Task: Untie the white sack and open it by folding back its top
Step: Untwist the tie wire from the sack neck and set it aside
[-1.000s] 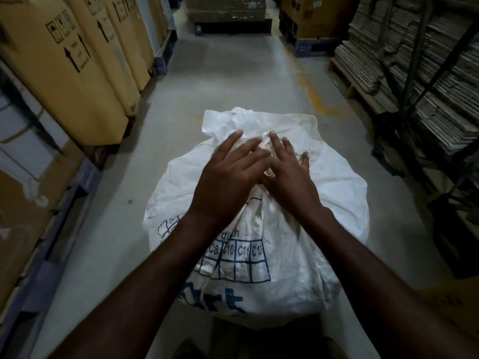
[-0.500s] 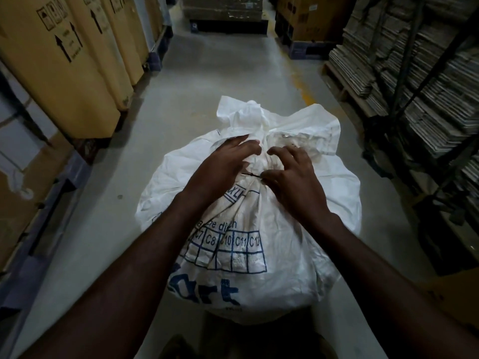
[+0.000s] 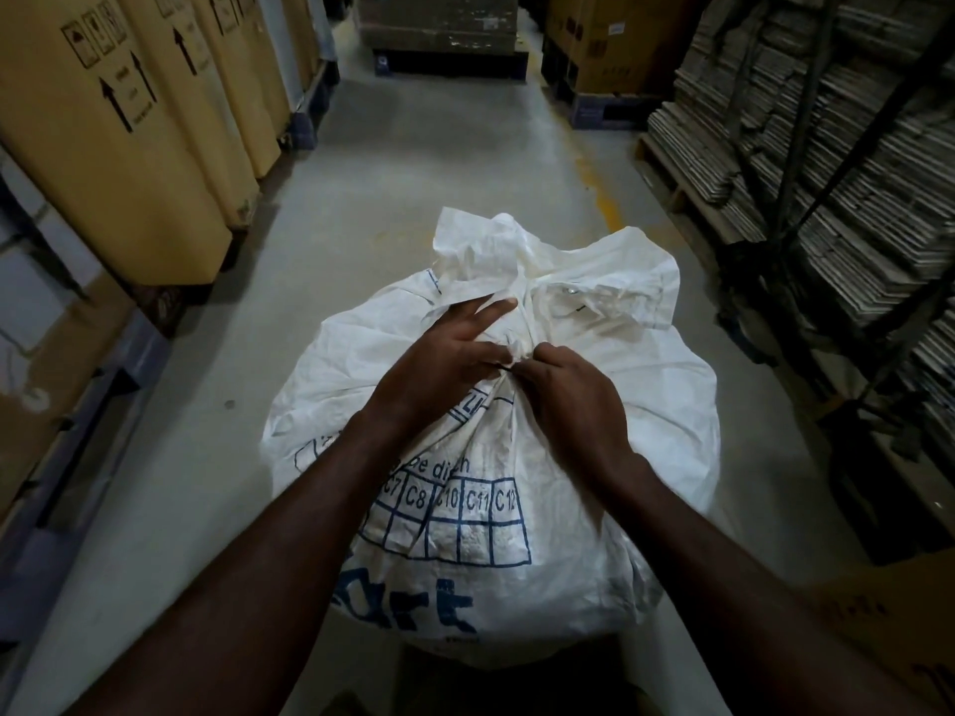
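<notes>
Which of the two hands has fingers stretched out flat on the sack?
The left hand: its fingers reach straight across the white sack toward the bunched top. The right hand is curled, pinching at the tie.

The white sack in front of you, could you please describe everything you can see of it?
The white sack looks like woven plastic, crinkled and bulging full, standing on the grey floor of an aisle. Blue print faces the camera: a grid with cells reading C8, C10, C11 and large partial letters below. Its neck is still gathered, loose top fabric flaring beyond. The left hand and right hand meet at the neck, pinching a thin dark tie.
</notes>
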The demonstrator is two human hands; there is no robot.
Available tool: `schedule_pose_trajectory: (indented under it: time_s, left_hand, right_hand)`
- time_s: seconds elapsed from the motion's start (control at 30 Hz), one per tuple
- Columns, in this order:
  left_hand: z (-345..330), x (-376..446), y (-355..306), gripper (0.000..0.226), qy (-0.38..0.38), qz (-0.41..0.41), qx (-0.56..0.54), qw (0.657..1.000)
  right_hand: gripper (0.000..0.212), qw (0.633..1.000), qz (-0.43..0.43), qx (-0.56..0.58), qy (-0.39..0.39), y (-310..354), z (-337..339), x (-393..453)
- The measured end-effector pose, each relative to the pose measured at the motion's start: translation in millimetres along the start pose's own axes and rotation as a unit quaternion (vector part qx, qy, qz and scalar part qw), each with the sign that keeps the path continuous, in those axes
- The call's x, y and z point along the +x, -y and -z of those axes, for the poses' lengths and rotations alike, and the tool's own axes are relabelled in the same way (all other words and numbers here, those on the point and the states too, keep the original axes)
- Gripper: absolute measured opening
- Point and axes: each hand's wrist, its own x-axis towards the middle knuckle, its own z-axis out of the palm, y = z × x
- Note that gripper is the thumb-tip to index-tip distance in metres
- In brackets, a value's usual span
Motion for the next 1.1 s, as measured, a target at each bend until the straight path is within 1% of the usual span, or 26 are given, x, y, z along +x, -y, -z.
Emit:
schedule_pose_trajectory:
  time_s: [0.13,0.27,0.4,0.53,0.63,0.73,0.8,0.9,0.97,1.1]
  left_hand:
    - [2,2,2,0.023,0.010,0.010,-0.013,1.000]
    - [3,7,4,0.033,0.019,0.024,-0.029,0.999]
    - [0,11,3,0.036,0.036,0.023,-0.020,0.999]
    - [-1,13,1,0.038,0.031,0.026,-0.009,0.999]
    - [-2,13,-1,0.037,0.023,0.029,-0.007,0.999]
    - [-2,14,-4,0.036,0.011,0.045,-0.011,0.999]
    - [-1,15,-5,0.033,0.002,0.049,-0.016,0.999]
    - [0,17,-5,0.028,-0.013,0.050,-0.025,0.998]
    - [0,18,-6,0.025,-0.017,0.049,-0.028,0.998]
    - [-2,19,-6,0.023,-0.022,0.051,-0.032,0.998]
  right_hand:
    - [0.014,0.999,-0.031,0.027,0.016,2,0,2]
    - [0.015,0.997,-0.060,0.029,0.037,2,-3,4]
    - [0.015,0.995,-0.087,0.000,0.052,4,-7,6]
    - [0.015,0.992,-0.098,-0.027,0.070,8,-11,9]
    - [0.011,0.992,-0.095,-0.036,0.070,7,-15,9]
    - [0.006,0.995,-0.076,-0.022,0.058,2,-20,6]
    - [0.005,0.997,-0.063,-0.011,0.046,-1,-21,4]
    - [0.006,0.997,-0.058,0.007,0.049,-5,-19,0]
    - [0.008,0.997,-0.059,0.031,0.050,-9,-17,-3]
    - [0.005,0.993,-0.059,0.098,0.039,-19,-20,-5]
